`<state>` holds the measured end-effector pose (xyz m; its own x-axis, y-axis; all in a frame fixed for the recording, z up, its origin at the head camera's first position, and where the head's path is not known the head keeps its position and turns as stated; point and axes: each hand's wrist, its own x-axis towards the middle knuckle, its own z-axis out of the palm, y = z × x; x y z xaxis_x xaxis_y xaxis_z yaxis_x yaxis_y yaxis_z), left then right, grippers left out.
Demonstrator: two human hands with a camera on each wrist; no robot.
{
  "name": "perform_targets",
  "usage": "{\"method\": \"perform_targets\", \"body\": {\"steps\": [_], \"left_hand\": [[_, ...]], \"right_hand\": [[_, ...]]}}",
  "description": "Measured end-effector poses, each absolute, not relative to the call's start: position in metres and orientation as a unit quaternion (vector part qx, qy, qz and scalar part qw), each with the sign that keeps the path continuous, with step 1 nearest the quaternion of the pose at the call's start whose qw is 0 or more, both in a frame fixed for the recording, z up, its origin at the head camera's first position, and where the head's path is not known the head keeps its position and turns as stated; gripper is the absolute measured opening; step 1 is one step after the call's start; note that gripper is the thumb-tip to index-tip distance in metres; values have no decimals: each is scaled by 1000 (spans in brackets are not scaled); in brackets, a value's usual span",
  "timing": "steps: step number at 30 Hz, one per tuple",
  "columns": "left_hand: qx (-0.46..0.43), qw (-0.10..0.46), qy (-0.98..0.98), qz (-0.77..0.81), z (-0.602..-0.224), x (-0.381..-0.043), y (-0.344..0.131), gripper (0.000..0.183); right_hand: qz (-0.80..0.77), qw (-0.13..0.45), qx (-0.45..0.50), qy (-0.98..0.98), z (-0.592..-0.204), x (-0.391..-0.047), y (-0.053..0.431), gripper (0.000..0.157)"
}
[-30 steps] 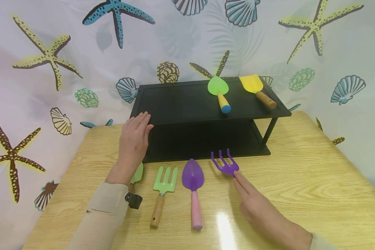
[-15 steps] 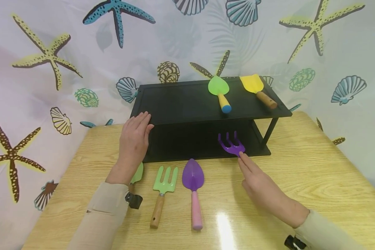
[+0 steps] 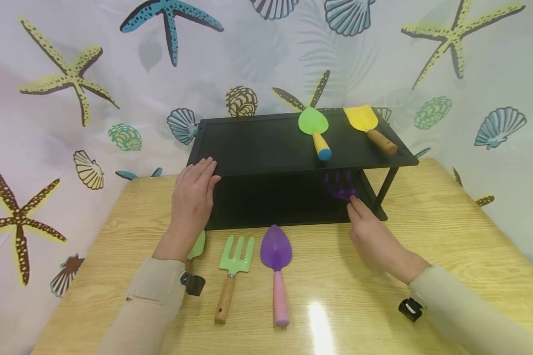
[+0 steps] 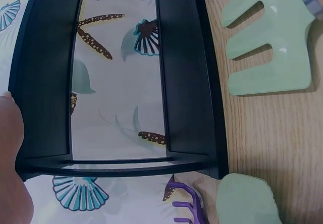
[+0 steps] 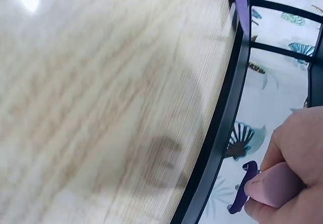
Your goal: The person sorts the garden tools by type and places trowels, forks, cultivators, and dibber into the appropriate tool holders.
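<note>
A small purple hand fork with a pink handle is gripped by my right hand. Its prongs point away from me, under the top board of the black two-tier rack, over the lower tier. My left hand rests on the rack's front left corner with its fingers extended. In front of the rack lie a purple trowel with a pink handle and a green fork with a wooden handle. A green-bladed tool is partly hidden behind my left forearm.
On the rack's top lie a green trowel with a yellow handle and a yellow spade with a wooden handle. A purple pronged tool shows past the rack's left end. Behind hangs a sea-patterned cloth.
My right hand has carried the purple fork forward and slightly right, from the table before the rack to under its top board. The left hand has stayed on the corner.
</note>
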<state>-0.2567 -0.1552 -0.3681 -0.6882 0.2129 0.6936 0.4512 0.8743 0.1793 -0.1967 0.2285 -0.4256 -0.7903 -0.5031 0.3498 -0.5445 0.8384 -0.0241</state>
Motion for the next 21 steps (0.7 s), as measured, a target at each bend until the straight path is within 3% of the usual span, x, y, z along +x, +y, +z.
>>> {"method": "perform_targets", "body": {"steps": [10,21], "left_hand": [[-176,355,-902,-168,-369,-258,-154,40],[-180,365,-898,-168,-371,-259,-155,38]], "right_hand": [[63,202,288,-934,-436,-227,242,42],[92,128,241,-958,-438,-251,246,42]]}}
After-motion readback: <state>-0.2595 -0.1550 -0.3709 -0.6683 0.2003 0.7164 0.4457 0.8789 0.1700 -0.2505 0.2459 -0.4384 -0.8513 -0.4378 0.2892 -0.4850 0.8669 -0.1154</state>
